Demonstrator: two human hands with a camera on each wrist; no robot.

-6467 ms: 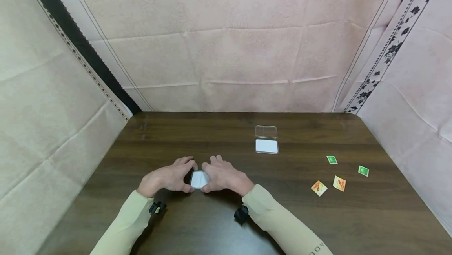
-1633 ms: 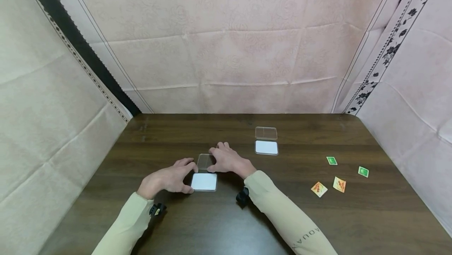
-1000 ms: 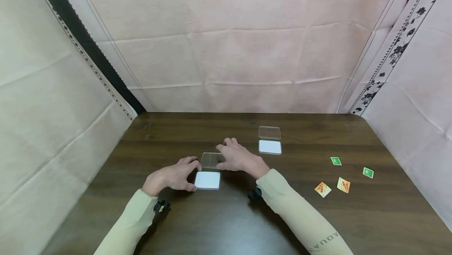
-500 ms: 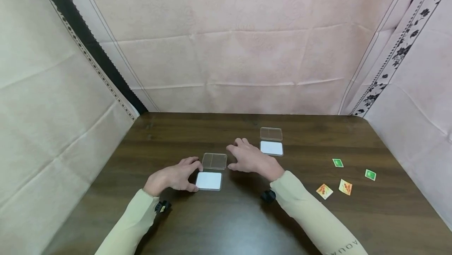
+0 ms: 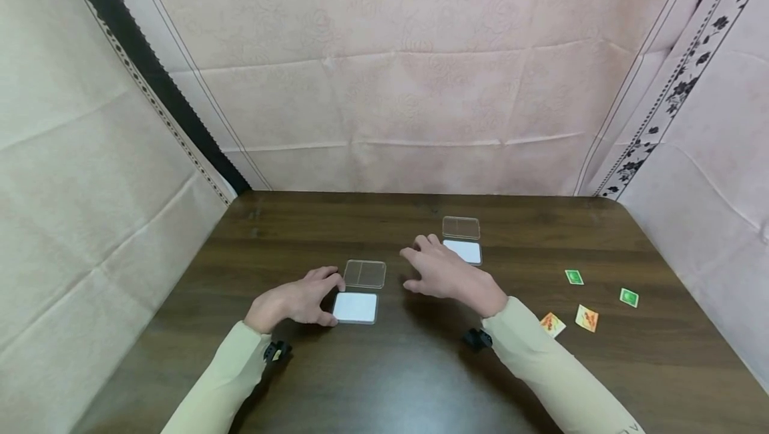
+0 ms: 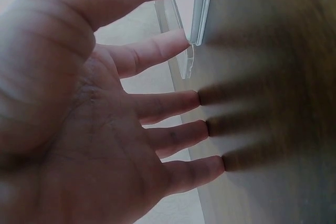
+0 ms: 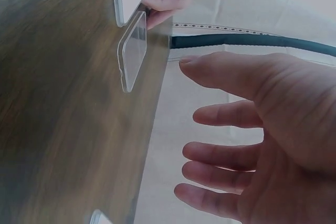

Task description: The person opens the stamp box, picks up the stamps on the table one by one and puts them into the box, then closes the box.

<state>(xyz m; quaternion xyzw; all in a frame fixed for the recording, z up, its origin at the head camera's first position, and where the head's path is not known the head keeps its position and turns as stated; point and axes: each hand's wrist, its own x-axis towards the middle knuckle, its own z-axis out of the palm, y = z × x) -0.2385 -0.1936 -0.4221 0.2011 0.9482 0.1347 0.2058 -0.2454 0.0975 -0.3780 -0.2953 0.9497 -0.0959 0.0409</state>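
My left hand [image 5: 296,302] rests at the left side of a flat white rectangular case [image 5: 356,308], thumb and index fingertip at its edge. In the left wrist view its other fingers [image 6: 176,137] extend straight down to the tabletop. Just behind the white case lies a clear plastic lid [image 5: 364,274]. My right hand [image 5: 450,272] hangs over the table right of that lid, holding nothing, with its fingers [image 7: 223,156] spread apart in the right wrist view. It partly covers a second white case [image 5: 465,251], behind which lies a second clear lid [image 5: 461,227].
Two small green squares [image 5: 574,277] and two orange-patterned squares [image 5: 587,318] lie at the right of the brown wooden table [image 5: 384,380]; the right sleeve [image 5: 559,360] partly covers one orange square. Pale cloth [image 5: 384,87] hangs behind the table and along both sides.
Both hands first held the closed case; its clear lid then came off and lay down behind it. My right hand has since let go of the lid and moved right; my left has stayed.
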